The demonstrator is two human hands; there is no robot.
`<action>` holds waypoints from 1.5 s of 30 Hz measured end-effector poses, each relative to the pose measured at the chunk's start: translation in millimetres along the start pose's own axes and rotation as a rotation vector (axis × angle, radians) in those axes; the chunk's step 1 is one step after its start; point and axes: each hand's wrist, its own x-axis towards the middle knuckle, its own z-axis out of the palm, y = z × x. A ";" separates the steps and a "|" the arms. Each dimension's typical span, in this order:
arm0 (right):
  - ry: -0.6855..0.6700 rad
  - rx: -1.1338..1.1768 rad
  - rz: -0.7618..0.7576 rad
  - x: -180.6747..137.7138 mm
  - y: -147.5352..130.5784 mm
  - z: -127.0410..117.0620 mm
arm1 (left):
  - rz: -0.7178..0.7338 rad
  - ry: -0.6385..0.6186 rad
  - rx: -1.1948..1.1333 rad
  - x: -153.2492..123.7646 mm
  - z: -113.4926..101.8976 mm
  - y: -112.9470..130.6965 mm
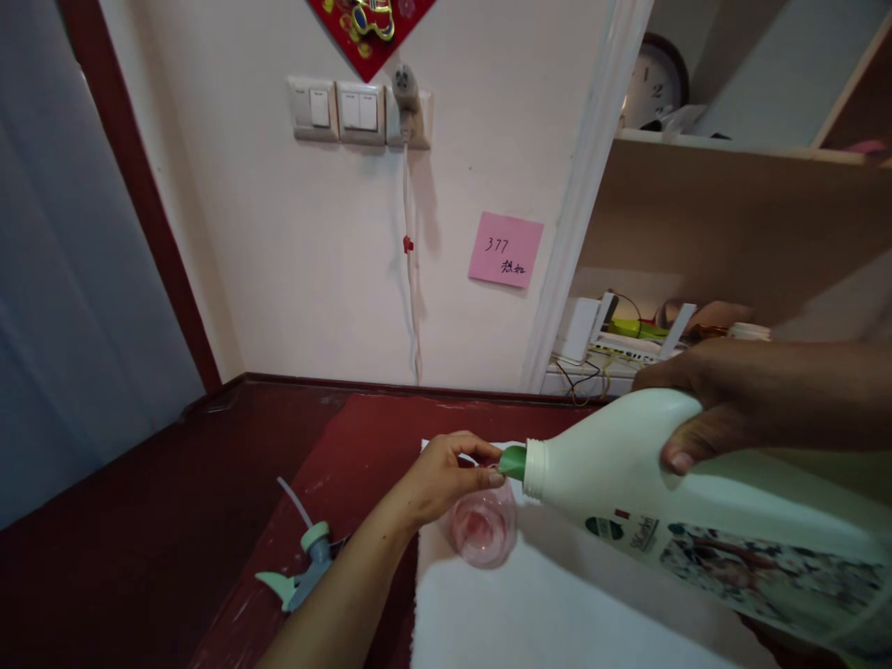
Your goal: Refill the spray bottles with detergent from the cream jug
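My left hand (446, 478) pinches the neck of a clear pink bottle (482, 530), which stands on a white cloth (530, 595). Its thumb and fingertips are close to the jug's spout. A large pale green jug (627, 474) with a printed label lies tilted on its side, mouth towards the left. My right hand (711, 409) grips it from above, thumb on the near side. The green spout (514, 462) in its mouth is at the pink bottle's opening. Whether liquid is flowing I cannot tell. The jug's far end runs out of view.
A spray head (310, 567) with a tube lies on the dark red table (334, 446), left of my forearm. Behind are a wall with switches (359, 111), a plugged cord (410, 242) and a pink note (505, 249). Shelves at right hold a router (634, 344) and a clock (653, 82).
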 end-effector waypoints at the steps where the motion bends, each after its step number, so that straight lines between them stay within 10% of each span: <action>1: -0.006 0.015 -0.001 0.2 0.4 0.2 | 0.000 0.002 0.000 0.3 0.0 -0.3; 45: -0.026 0.038 -0.009 1.3 0.0 -1.5 | -0.003 0.000 -0.011 -1.1 0.7 1.4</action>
